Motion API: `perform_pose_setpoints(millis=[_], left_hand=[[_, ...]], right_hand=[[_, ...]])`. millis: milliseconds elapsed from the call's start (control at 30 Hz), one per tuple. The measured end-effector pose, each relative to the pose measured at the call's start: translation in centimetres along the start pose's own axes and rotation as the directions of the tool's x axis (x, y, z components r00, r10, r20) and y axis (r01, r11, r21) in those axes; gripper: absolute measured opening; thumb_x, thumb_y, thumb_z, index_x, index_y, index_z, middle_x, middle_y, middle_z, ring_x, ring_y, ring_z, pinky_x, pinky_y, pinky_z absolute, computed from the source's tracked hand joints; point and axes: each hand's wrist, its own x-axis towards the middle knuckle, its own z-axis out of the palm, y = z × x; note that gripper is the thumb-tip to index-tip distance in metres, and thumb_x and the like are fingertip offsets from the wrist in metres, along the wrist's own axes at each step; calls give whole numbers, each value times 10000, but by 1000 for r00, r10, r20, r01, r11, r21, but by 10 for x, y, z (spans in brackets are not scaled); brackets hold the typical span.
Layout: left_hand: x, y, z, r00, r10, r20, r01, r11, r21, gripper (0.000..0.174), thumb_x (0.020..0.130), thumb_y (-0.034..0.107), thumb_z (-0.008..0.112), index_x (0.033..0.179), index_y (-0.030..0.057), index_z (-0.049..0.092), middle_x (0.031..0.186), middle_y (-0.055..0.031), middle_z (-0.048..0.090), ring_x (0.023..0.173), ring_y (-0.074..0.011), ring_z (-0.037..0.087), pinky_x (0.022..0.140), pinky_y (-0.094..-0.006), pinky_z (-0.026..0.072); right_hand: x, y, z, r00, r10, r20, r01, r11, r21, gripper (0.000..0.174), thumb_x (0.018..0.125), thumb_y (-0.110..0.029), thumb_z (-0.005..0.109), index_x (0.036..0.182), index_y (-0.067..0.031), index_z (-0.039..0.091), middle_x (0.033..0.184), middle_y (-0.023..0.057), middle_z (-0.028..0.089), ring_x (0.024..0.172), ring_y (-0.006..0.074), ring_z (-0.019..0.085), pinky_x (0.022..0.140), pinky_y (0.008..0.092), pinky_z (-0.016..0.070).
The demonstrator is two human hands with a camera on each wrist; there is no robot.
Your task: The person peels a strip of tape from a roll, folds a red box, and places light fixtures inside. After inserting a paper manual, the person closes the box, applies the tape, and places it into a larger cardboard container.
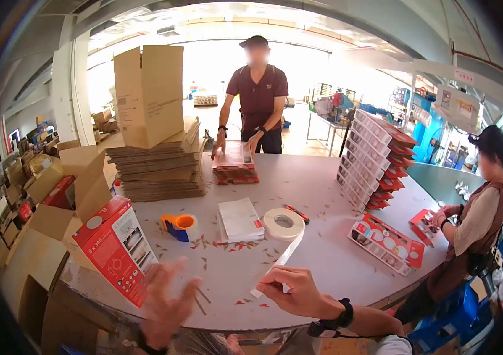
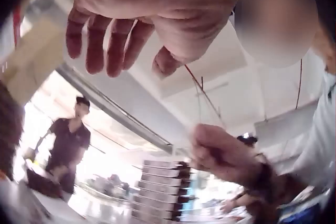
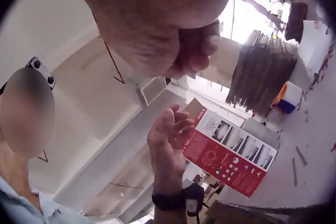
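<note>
My right hand pinches the end of a white strip over the front of the table. The strip runs back to a white roll lying flat. My left hand, blurred, is held up with loose, spread fingers beside a red-and-white printed box; it holds nothing in the left wrist view. In the right wrist view this box stands just behind the left hand. The right hand's fingers are curled, and the strip is hidden there.
Around the roll are white booklets, an orange-and-blue tape dispenser, a cutter and small scraps. Flattened cartons and stacked printed boxes flank a person opposite. Another person works at right.
</note>
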Motion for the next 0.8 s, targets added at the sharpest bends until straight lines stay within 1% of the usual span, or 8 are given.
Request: perform_pose_setpoints(millis=[33,100,267,467,567,667,767,800], left_hand=[[13,-9,-21,995,99,-25,-92,973,211,453,818,108,814,1230,23,649,1150,-155,681,1101,-345,626,986,-487,487],[32,-36,-57,981,190,-37,-131,794,593,489,769,199,838,1187,25,655,1296,-185,605,1251,-412,510,1090,-559,370],[50,-77,-97,997,-79,-24,70,646,760,572,770,187,824,1282,51,610,1415,-168,538,1295,-417,487,1123,-580,325],[66,-105,-113,945,-314,89,191,753,629,531,770,142,818,1228,65,562,1251,-150,615,1243,-372,542,1048,-530,399],[72,-124,-122,970,-207,126,105,827,552,486,752,134,824,1154,71,558,1136,-135,642,1164,-388,585,985,-519,438],[88,-117,-132,909,-386,154,266,825,499,543,735,125,821,1221,87,583,1143,-142,671,1127,-396,622,971,-503,474],[81,-129,-131,953,-167,253,36,891,452,586,740,133,807,1293,113,615,1200,-156,688,1144,-378,640,982,-474,497],[79,-118,-130,937,-213,276,68,888,455,597,748,146,802,1317,120,623,1221,-162,690,1145,-368,649,989,-458,505]], right_hand=[[-5,3,0,1000,22,5,-22,1000,5,56,923,-33,749,925,-1,703,773,70,672,625,118,604,564,279,484],[-18,12,3,998,68,15,-68,998,15,57,924,-37,751,933,-2,708,780,75,681,628,122,614,573,282,494],[-54,35,22,982,177,71,-184,977,106,98,961,-111,732,980,-17,714,800,95,692,637,143,608,571,289,490],[-65,42,24,968,232,93,-243,961,131,118,964,-124,738,978,-7,728,805,85,708,644,124,634,575,281,502],[-68,45,25,972,221,84,-232,959,161,131,973,-141,730,994,-11,728,788,77,696,640,120,626,575,278,504],[-71,44,21,957,276,91,-288,944,159,130,977,-143,727,1004,-16,730,798,65,704,659,103,636,603,264,525],[-83,47,23,897,416,151,-441,866,235,144,983,-146,725,1015,-6,729,824,52,718,695,84,648,635,252,543],[-86,53,24,868,452,207,-495,825,273,151,985,-148,725,1018,0,729,833,48,722,709,77,653,645,248,548]])
